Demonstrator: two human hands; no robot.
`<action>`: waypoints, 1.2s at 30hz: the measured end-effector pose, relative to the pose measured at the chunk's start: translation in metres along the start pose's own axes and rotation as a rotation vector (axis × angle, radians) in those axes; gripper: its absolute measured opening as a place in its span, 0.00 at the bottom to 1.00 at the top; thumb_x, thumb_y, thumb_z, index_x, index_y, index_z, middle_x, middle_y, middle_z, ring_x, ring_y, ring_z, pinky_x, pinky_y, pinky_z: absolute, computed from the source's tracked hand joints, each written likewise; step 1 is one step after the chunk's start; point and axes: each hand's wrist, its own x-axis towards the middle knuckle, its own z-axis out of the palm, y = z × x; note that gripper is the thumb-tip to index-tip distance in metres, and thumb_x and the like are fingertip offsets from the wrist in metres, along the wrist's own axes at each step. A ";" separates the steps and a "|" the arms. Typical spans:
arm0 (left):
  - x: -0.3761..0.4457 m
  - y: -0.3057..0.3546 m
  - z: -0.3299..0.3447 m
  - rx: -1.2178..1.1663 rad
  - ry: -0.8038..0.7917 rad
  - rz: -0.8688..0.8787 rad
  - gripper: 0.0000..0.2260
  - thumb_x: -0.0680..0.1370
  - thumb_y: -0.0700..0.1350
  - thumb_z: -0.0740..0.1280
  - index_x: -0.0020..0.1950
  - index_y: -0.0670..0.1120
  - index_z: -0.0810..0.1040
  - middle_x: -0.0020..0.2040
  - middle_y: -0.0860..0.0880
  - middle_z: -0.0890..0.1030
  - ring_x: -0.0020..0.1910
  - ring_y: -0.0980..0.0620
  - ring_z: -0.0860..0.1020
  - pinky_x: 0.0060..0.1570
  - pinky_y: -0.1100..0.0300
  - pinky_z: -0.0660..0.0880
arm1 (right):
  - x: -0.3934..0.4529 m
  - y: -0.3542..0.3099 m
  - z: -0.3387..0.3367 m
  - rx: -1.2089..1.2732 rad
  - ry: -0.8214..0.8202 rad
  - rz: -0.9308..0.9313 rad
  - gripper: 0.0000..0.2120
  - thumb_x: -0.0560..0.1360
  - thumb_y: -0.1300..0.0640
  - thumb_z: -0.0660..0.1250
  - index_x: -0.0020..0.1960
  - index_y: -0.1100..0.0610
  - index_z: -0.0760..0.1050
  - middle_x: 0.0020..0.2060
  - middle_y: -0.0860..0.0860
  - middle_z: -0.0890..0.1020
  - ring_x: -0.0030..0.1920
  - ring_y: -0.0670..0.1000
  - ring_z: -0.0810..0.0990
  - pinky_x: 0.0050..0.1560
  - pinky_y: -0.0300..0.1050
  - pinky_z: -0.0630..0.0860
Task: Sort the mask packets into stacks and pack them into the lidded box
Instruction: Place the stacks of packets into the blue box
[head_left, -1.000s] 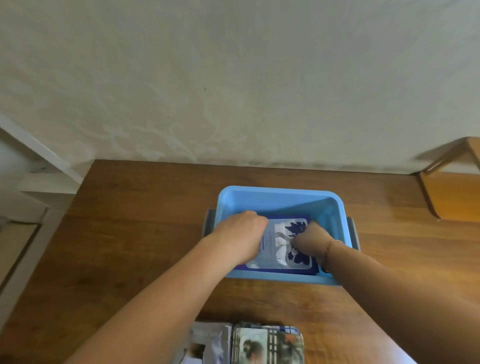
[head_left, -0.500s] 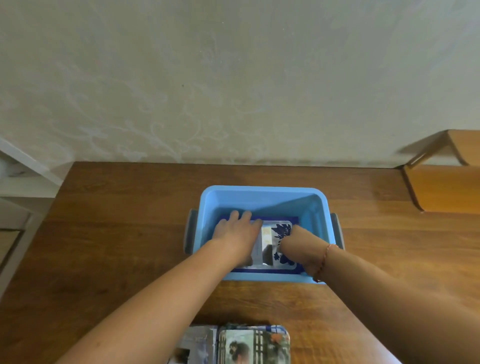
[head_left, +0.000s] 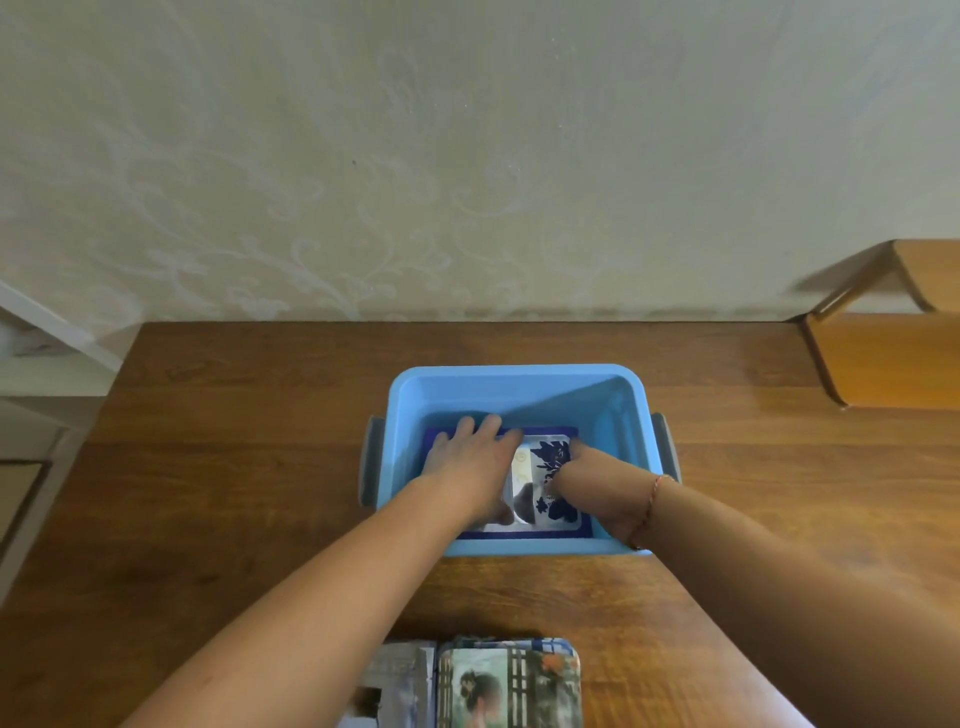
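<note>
Both hands inside blue box mid-tabletop — left hand flat, fingers straight, pressing mask packets; right hand curled on pkts' right side, grip unclear. More packets at near edge.

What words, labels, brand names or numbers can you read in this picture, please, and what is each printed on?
None can be read.
White and blue packet in the blue box, under the left hand and right hand: dark blue leaf shapes and small marks, too blurred to read.
Packet stack at the near table edge: a picture of a figure, no legible text.
Silver packet beside it: print too blurred.
</note>
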 end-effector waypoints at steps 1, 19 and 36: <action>0.000 0.000 -0.001 0.016 0.004 -0.001 0.42 0.70 0.58 0.75 0.77 0.51 0.57 0.72 0.49 0.63 0.70 0.43 0.63 0.67 0.45 0.66 | -0.005 -0.003 -0.002 -0.011 -0.005 -0.010 0.25 0.74 0.66 0.59 0.70 0.68 0.62 0.64 0.68 0.73 0.52 0.58 0.73 0.63 0.61 0.73; -0.010 -0.013 -0.020 0.226 -0.057 0.076 0.47 0.67 0.63 0.75 0.78 0.53 0.54 0.71 0.48 0.66 0.66 0.44 0.70 0.59 0.47 0.74 | -0.013 -0.009 -0.011 -0.151 0.052 -0.024 0.04 0.77 0.67 0.58 0.50 0.62 0.69 0.48 0.62 0.74 0.46 0.56 0.70 0.46 0.46 0.69; -0.249 0.056 0.104 -0.845 0.570 -0.043 0.08 0.79 0.53 0.66 0.44 0.52 0.80 0.37 0.57 0.79 0.36 0.57 0.77 0.33 0.59 0.75 | -0.125 0.131 0.036 -0.077 0.092 -0.294 0.24 0.71 0.47 0.73 0.65 0.50 0.73 0.51 0.42 0.81 0.47 0.41 0.81 0.46 0.36 0.79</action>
